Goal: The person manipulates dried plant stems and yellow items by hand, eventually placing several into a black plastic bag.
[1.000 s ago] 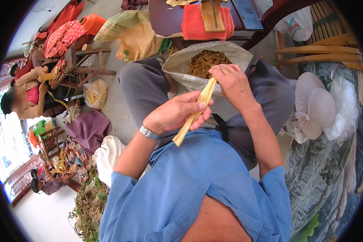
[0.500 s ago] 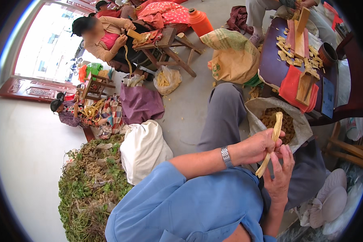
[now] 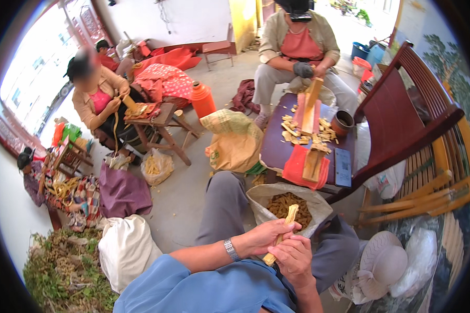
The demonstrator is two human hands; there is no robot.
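Both hands [image 3: 267, 236] grip yellowish strip [image 3: 292, 213] near open pale sack [image 3: 257, 200].

Grey floor [image 3: 180, 190]; white far wall [image 3: 193, 23]; bright opening [image 3: 28, 73] left; dark-red chair [image 3: 399, 112] right; wooden stool [image 3: 165, 116].

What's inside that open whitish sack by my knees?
The whitish sack holds many small brownish pieces. Your left hand and the pale strip cover some; what lies under the top layer is hidden.

"What's the count up close?"

"Two hands [image 3: 266, 237], one pale strip [image 3: 291, 214], one wristwatch [image 3: 231, 250], one open sack [image 3: 318, 207] of brown pieces [image 3: 282, 204]."

"And farther out?"

"One orange flask [image 3: 202, 100], one brown cup [image 3: 342, 124], one sun hat [image 3: 386, 263], one white sack [image 3: 128, 250], at least four other people [image 3: 304, 44]. Brown pieces overlap past counting."
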